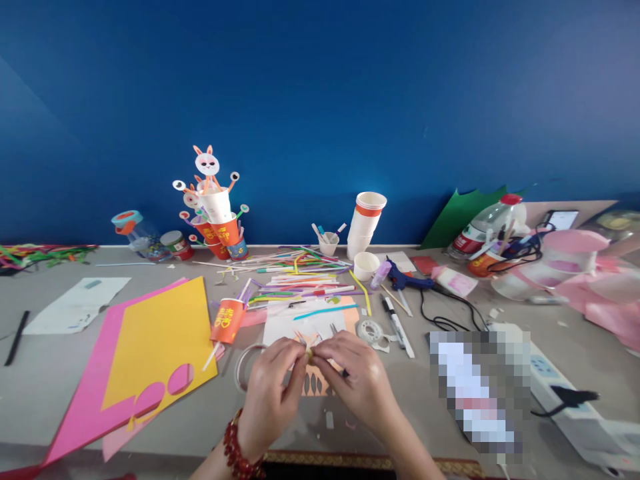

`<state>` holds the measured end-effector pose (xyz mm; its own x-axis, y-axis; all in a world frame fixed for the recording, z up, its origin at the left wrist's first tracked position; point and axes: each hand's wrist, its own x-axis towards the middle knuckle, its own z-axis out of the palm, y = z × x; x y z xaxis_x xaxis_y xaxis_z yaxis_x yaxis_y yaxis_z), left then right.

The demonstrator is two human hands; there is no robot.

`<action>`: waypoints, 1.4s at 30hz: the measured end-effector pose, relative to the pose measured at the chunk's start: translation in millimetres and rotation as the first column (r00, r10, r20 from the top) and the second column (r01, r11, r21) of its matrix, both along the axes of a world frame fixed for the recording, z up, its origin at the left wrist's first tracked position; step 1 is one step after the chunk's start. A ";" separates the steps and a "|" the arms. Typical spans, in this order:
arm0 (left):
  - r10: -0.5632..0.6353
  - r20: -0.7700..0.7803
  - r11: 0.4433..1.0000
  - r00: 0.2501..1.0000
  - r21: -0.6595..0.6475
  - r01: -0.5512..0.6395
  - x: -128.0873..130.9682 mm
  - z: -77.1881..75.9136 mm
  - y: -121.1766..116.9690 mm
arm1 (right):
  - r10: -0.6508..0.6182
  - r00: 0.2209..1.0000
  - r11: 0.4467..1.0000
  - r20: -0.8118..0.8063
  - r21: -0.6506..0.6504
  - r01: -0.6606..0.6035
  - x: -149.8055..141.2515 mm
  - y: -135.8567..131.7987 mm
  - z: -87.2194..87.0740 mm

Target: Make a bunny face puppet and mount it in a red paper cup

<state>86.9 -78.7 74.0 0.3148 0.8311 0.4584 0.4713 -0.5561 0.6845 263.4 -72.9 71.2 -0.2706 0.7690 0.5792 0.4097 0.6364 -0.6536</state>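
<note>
My left hand [273, 393], with a red bead bracelet on the wrist, and my right hand [356, 380] meet over the table's near edge. Both pinch one small pale piece [309, 353] between their fingertips; what it is I cannot make out. Under the hands lies an orange paper sheet [320, 385] with leaf-shaped cut-outs. A clear tape ring [245, 363] lies just left of my left hand. A small tape roll [371, 330] rests just beyond my right hand.
Yellow card [155, 340] on pink card [80, 413] lies at left. An orange cup on a stick [227, 321], coloured straws [300, 280], stacked paper cups [365, 223], a blue glue gun [405, 280], a marker [397, 327], a bottle [487, 227] and a power strip [565, 393] crowd the table.
</note>
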 end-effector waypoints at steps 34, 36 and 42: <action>0.005 0.018 1.000 1.000 -0.028 -0.004 0.4 -0.8 -0.6 | 0.025 1.000 0.997 -0.013 -0.076 -0.026 1.2 1.2 0.6; 0.010 0.016 1.000 1.000 -0.019 -0.010 0.3 -1.9 -0.5 | 0.031 0.999 0.997 -0.010 -0.075 -0.032 1.0 1.4 0.4; 0.012 0.020 1.000 1.000 -0.028 -0.011 0.5 -2.8 0.3 | 0.031 0.999 0.998 -0.016 -0.052 -0.032 3.3 1.4 -1.6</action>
<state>87.4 -78.4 71.3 0.2959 0.8474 0.4409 0.4632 -0.5310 0.7096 266.7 -71.5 69.6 -0.2862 0.7894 0.5431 0.3797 0.6138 -0.6922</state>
